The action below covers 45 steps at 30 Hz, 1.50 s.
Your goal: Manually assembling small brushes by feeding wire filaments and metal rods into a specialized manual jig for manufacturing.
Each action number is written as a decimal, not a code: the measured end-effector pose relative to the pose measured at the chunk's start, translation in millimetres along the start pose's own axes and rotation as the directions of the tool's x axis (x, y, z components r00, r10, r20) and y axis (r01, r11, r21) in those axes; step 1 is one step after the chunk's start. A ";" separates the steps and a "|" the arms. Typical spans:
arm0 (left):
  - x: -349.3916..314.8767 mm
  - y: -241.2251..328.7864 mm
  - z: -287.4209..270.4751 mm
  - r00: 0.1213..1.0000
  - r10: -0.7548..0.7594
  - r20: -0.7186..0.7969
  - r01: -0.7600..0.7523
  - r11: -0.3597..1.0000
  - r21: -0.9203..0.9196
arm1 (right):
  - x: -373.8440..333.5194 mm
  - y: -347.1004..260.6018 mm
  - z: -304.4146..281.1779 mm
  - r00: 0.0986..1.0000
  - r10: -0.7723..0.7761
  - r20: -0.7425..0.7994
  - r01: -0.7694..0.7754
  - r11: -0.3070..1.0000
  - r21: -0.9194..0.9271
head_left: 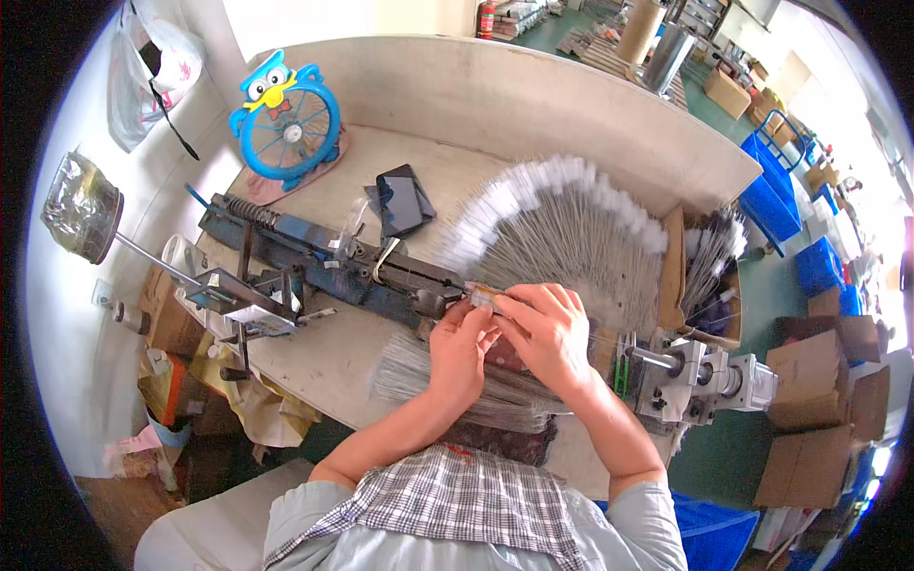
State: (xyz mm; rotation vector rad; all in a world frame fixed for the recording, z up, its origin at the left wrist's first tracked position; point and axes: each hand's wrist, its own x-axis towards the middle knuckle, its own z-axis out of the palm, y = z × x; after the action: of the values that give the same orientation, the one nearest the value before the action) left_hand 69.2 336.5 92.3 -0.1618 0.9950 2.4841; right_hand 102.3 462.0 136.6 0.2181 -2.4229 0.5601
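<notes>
A small pale piece (482, 298) is pinched by the left hand (458, 350) and right hand (546, 335); white-tipped wires (571, 224) are fanned toward one o'clock.

No lettering can be read: the pinkish-red marks (164, 98) on the hanging translucent white plastic bag (133, 90) and the small red stitch-like marks (461, 452) on the black-and-white checked cloth apron (466, 500) are too blurred.
</notes>
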 end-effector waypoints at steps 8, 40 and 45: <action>-2.1 2.7 3.9 1.000 -0.002 0.021 0.003 0.998 -0.061 | -0.3 -1.2 -2.9 0.998 0.035 0.047 -0.036 0.999 0.027; 2.5 1.1 2.8 0.999 -0.048 -0.025 0.046 0.996 -0.073 | 2.1 0.8 -4.7 1.000 0.004 0.013 -0.003 1.000 -0.021; -1.0 13.4 6.4 0.996 -0.087 0.000 0.087 0.994 -0.073 | 4.6 -5.8 -24.1 0.993 0.095 0.067 -0.087 0.990 -0.110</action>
State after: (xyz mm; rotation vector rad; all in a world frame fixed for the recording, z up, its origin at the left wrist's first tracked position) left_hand 64.3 332.0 105.6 -0.2280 0.8803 2.4426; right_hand 113.6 467.5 158.5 0.0840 -2.5345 0.4682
